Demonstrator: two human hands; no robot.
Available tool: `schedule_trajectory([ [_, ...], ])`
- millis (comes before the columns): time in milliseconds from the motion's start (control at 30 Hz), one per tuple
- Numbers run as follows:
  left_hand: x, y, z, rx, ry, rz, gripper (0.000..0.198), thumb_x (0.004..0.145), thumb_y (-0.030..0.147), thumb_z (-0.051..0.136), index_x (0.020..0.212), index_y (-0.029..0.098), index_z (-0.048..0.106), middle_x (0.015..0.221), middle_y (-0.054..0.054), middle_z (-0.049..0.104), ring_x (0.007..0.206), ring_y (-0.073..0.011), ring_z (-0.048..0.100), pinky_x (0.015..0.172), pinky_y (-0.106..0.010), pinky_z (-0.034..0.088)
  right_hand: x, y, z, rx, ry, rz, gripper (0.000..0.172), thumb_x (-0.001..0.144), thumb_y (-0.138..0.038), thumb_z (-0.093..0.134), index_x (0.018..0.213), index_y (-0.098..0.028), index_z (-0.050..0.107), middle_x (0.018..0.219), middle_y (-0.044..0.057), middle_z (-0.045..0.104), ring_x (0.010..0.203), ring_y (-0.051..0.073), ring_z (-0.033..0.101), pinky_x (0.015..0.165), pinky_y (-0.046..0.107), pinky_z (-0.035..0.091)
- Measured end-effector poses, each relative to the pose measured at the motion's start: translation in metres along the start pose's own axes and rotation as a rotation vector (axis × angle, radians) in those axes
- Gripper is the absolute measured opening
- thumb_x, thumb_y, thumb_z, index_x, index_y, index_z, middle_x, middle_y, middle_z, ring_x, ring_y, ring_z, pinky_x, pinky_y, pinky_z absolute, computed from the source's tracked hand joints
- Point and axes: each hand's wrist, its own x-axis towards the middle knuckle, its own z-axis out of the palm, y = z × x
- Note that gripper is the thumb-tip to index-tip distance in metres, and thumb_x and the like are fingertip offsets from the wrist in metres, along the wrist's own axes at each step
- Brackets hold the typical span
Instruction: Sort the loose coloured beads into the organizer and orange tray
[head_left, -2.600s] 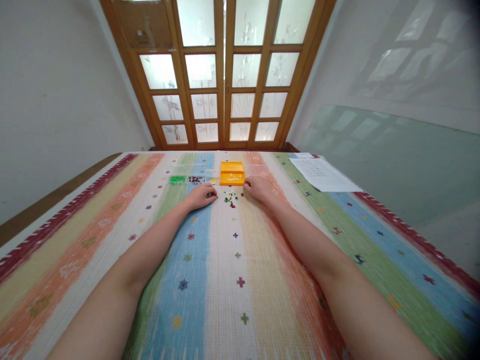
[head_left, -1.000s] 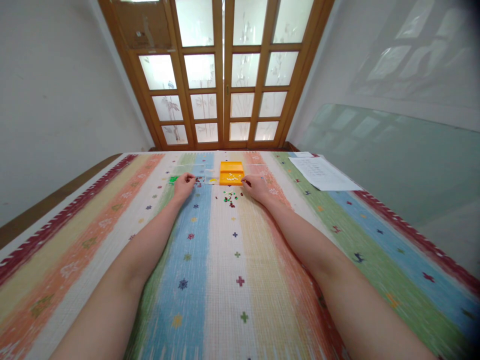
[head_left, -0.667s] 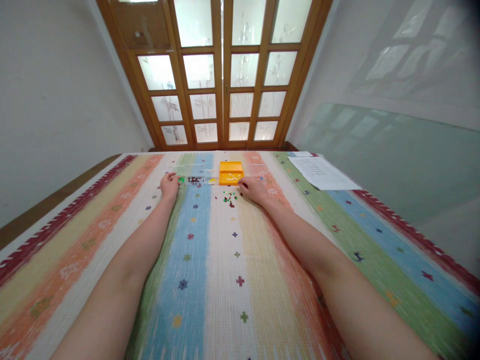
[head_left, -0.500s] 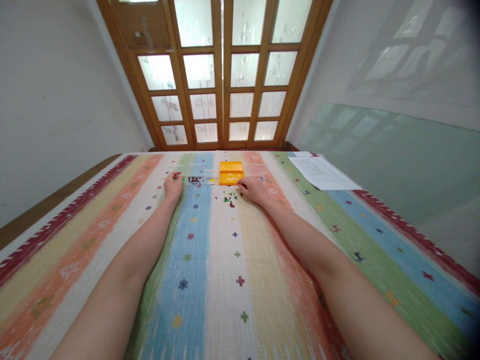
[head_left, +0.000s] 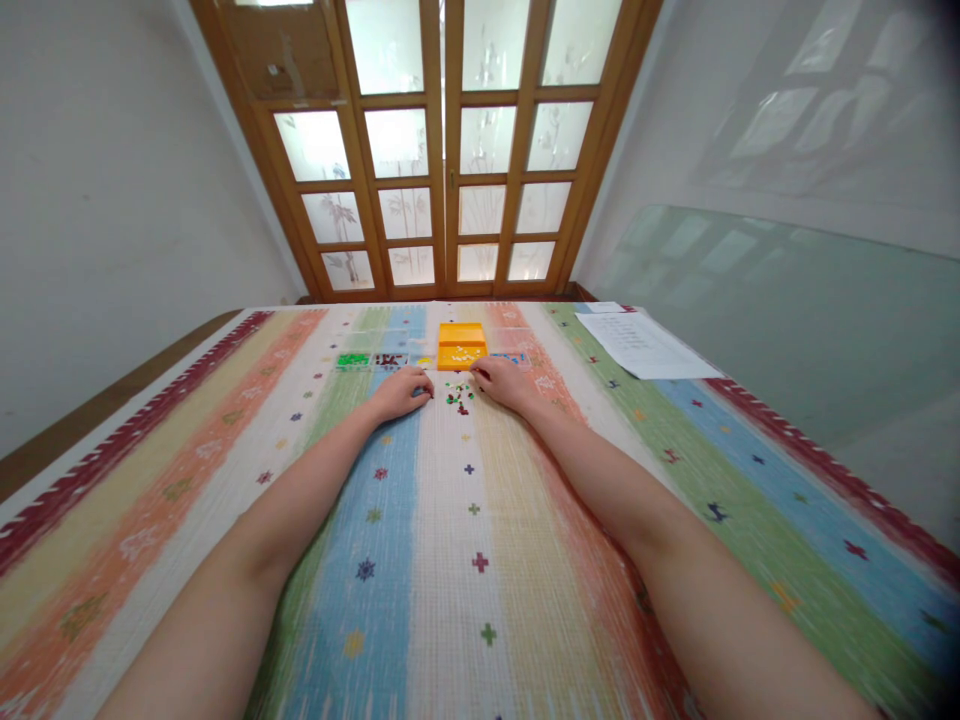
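My left hand (head_left: 405,393) rests low on the cloth with its fingers curled together, left of a small pile of loose red, green and pale pieces (head_left: 460,397). Whatever its fingertips hold is too small to make out. My right hand (head_left: 501,382) is pinched closed at the front right corner of an open orange box (head_left: 463,342), and its fingertips hide what may be in them. White pieces (head_left: 466,354) lie inside the box. Left of it sit clear compartments with green pieces (head_left: 353,361), dark red pieces (head_left: 390,360) and yellow pieces (head_left: 424,362).
Behind my right hand is a clear compartment with blue pieces (head_left: 513,358). Sheets of paper (head_left: 645,345) lie at the far right of the striped tablecloth (head_left: 450,520). Walls flank the table, and a wooden glazed door (head_left: 442,185) stands beyond it.
My left hand has moved right and nearer, from the green compartment to the left side of the loose pile. The right hand has shifted slightly left.
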Motion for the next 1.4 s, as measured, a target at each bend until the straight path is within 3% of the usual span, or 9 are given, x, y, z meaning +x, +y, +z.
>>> schedule_trajectory([
  [133, 0.001, -0.003, 0.003, -0.001, 0.033, -0.048, 0.013, 0.09, 0.024, 0.063, 0.093, 0.022, 0.075, 0.099, -0.007, 0.072, 0.1, -0.0241, 0.065, 0.096, -0.038, 0.05, 0.0, -0.002, 0.001, 0.009, -0.014, -0.005, 0.024, 0.103, -0.025, 0.055, 0.11, -0.021, 0.077, 0.114, 0.009, 0.078, 0.104, 0.023, 0.069, 0.089, 0.03, 0.046],
  [267, 0.002, -0.011, 0.003, -0.062, 0.216, -0.308, 0.007, 0.087, 0.022, 0.062, 0.087, 0.022, 0.069, 0.085, -0.003, 0.072, 0.079, -0.0204, 0.065, 0.079, -0.034, 0.05, 0.001, -0.002, 0.0, 0.011, -0.023, 0.011, 0.024, 0.102, -0.022, 0.055, 0.11, -0.021, 0.077, 0.114, 0.008, 0.078, 0.104, 0.023, 0.069, 0.088, 0.029, 0.046],
  [433, 0.0, -0.031, -0.001, -0.421, 0.445, -0.582, 0.003, 0.084, 0.02, 0.058, 0.082, 0.023, 0.058, 0.075, 0.001, 0.069, 0.059, -0.0141, 0.061, 0.06, -0.026, 0.046, 0.001, -0.001, 0.0, 0.012, -0.024, 0.0, 0.023, 0.102, -0.023, 0.055, 0.109, -0.021, 0.077, 0.112, 0.009, 0.078, 0.102, 0.022, 0.069, 0.088, 0.029, 0.046],
  [600, 0.0, -0.047, -0.002, -0.64, 0.605, -0.644, 0.005, 0.082, 0.021, 0.06, 0.086, 0.021, 0.059, 0.076, 0.0, 0.068, 0.058, -0.012, 0.058, 0.057, -0.023, 0.045, 0.0, -0.003, -0.001, 0.019, -0.013, -0.018, 0.024, 0.103, -0.024, 0.054, 0.109, -0.02, 0.077, 0.112, 0.009, 0.078, 0.102, 0.022, 0.069, 0.087, 0.029, 0.045],
  [833, -0.001, -0.046, -0.003, -0.686, 0.661, -0.689, 0.02, 0.084, 0.028, 0.066, 0.101, 0.018, 0.065, 0.088, -0.004, 0.073, 0.065, -0.0133, 0.063, 0.064, -0.026, 0.052, -0.001, -0.004, 0.0, 0.016, -0.034, -0.006, 0.024, 0.103, -0.023, 0.055, 0.11, -0.021, 0.077, 0.112, 0.008, 0.079, 0.103, 0.023, 0.069, 0.087, 0.029, 0.045],
  [1000, 0.0, -0.045, -0.003, -0.74, 0.612, -0.65, 0.044, 0.086, 0.028, 0.066, 0.129, 0.017, 0.064, 0.112, -0.01, 0.076, 0.064, -0.0098, 0.062, 0.066, -0.025, 0.054, -0.001, -0.001, 0.003, 0.021, -0.007, -0.038, 0.023, 0.103, -0.023, 0.055, 0.11, -0.02, 0.077, 0.112, 0.008, 0.079, 0.103, 0.022, 0.069, 0.087, 0.029, 0.046],
  [1133, 0.001, -0.04, 0.002, -0.513, 0.479, -0.566, 0.037, 0.088, 0.026, 0.063, 0.124, 0.019, 0.07, 0.114, -0.008, 0.077, 0.075, -0.0141, 0.067, 0.078, -0.031, 0.058, 0.0, -0.001, 0.004, 0.015, -0.006, -0.038, 0.023, 0.102, -0.023, 0.055, 0.108, -0.02, 0.078, 0.112, 0.009, 0.079, 0.103, 0.022, 0.07, 0.087, 0.029, 0.046],
  [1267, 0.003, -0.02, 0.006, -0.222, 0.276, -0.338, 0.023, 0.094, 0.026, 0.059, 0.108, 0.021, 0.077, 0.111, -0.007, 0.077, 0.094, -0.0204, 0.07, 0.094, -0.037, 0.056, 0.0, -0.001, 0.005, 0.008, -0.008, -0.04, 0.023, 0.102, -0.025, 0.056, 0.106, -0.02, 0.078, 0.111, 0.009, 0.079, 0.102, 0.023, 0.07, 0.087, 0.029, 0.047],
  [1400, 0.006, 0.007, 0.006, -0.089, 0.065, 0.016, 0.026, 0.098, 0.025, 0.058, 0.115, 0.024, 0.078, 0.121, -0.008, 0.074, 0.116, -0.0239, 0.065, 0.109, -0.043, 0.048, 0.0, -0.002, 0.004, 0.008, -0.022, -0.031, 0.023, 0.102, -0.024, 0.056, 0.108, -0.02, 0.078, 0.112, 0.009, 0.079, 0.103, 0.023, 0.07, 0.088, 0.029, 0.047],
])
